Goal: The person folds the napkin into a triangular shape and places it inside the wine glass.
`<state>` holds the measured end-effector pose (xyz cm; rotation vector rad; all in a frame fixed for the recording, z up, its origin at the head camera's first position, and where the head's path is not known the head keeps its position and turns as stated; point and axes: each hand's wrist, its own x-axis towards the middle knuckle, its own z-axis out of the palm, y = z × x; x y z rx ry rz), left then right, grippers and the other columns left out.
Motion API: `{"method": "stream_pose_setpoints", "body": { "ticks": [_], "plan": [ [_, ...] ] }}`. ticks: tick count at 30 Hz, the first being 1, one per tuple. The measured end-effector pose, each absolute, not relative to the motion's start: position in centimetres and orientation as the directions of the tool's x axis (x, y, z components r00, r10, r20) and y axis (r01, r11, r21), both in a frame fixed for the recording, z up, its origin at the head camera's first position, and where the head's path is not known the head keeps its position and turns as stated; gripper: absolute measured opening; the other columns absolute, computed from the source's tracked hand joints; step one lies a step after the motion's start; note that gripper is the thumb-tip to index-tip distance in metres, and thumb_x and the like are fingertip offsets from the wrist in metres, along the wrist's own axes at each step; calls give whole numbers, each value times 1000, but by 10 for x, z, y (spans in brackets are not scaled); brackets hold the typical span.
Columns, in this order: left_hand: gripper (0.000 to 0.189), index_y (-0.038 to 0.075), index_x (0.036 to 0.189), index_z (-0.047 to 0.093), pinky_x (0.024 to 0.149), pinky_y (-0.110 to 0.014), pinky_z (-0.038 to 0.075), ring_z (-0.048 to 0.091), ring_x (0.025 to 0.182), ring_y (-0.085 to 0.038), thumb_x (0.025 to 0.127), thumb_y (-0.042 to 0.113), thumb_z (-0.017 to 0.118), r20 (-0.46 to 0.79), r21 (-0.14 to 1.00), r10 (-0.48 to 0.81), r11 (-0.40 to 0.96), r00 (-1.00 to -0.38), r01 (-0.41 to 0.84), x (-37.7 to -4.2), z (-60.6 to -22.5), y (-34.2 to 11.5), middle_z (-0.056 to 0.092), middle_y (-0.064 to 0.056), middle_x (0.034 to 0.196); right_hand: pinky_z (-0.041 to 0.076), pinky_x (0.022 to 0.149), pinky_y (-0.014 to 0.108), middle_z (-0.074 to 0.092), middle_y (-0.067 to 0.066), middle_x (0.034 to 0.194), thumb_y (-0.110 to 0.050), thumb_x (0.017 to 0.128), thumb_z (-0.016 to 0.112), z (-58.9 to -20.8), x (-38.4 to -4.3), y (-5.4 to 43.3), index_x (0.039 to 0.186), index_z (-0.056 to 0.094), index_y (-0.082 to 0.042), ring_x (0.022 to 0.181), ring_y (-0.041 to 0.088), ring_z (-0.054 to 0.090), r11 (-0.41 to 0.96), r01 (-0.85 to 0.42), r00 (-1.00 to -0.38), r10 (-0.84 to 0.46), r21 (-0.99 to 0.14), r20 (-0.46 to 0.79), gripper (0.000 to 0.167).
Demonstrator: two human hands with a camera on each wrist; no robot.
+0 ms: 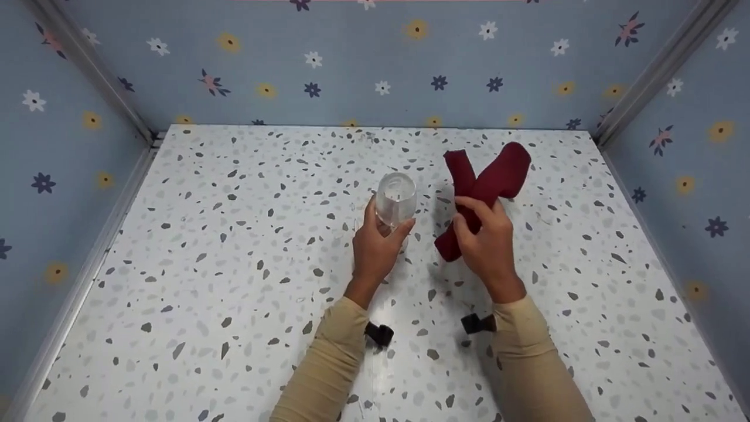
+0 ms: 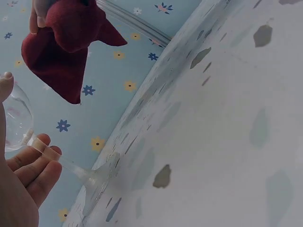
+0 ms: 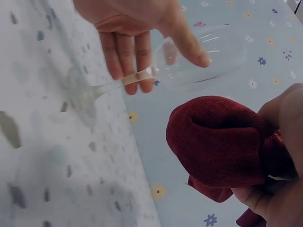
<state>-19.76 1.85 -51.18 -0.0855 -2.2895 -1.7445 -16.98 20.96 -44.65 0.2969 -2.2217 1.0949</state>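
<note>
A clear stemmed wine glass (image 1: 397, 193) stands upright near the middle of the table, its foot (image 2: 100, 182) at the tabletop in the left wrist view. My left hand (image 1: 375, 249) holds it with thumb and forefinger at the bowl (image 3: 203, 59), while the other fingers lie by the stem. To the right, my right hand (image 1: 491, 241) pinches a dark red cloth (image 1: 505, 170) between thumb and fingers. The cloth is bunched and folded, with loose ends hanging, and appears above the table in the left wrist view. A small gap separates it from the glass.
The white speckled table (image 1: 234, 234) is bounded by blue flowered panels (image 1: 351, 64) at the back and both sides. Metal rails (image 1: 96, 70) run along the panel corners. A black strap end (image 1: 379, 335) sticks out from the left wrist, another (image 1: 476, 323) from the right.
</note>
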Motion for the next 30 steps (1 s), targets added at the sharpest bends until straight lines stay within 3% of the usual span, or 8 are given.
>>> {"method": "stream_pose_setpoints", "body": {
  "ticks": [10, 18, 23, 30],
  "plan": [
    [92, 22, 158, 30, 85, -35, 56, 68, 105, -25, 84, 55, 75, 239, 937, -71, 279, -968, 211, -199, -507, 15, 57, -15, 136, 56, 80, 45, 61, 20, 110, -3, 91, 70, -412, -184, 201, 115, 73, -5, 97, 26, 58, 625, -505, -740, 40, -595, 671, 25],
    [88, 27, 159, 27, 88, -29, 54, 48, 132, -23, 88, 49, 74, 345, 919, -39, 216, -938, 330, -201, -501, 18, 37, -3, 156, 56, 83, 46, 62, 20, 112, -6, 92, 70, -389, -194, 194, 116, 74, -7, 98, 25, 60, 624, -549, -694, 31, -557, 719, 24],
    [84, 29, 158, 31, 78, -28, 58, 56, 121, -31, 89, 42, 76, 362, 928, -70, 120, -929, 352, -199, -504, 16, 42, -6, 150, 57, 82, 44, 61, 21, 111, -9, 93, 69, -376, -198, 185, 116, 73, -7, 98, 25, 60, 614, -581, -676, 0, -534, 737, 23],
    [83, 24, 158, 32, 80, -28, 58, 59, 117, -30, 89, 34, 77, 369, 929, -73, 45, -926, 367, -198, -505, 17, 44, -7, 148, 57, 85, 45, 61, 22, 115, -9, 94, 68, -364, -206, 177, 117, 72, -4, 104, 27, 60, 621, -608, -656, -41, -495, 754, 23]
  ]
}}
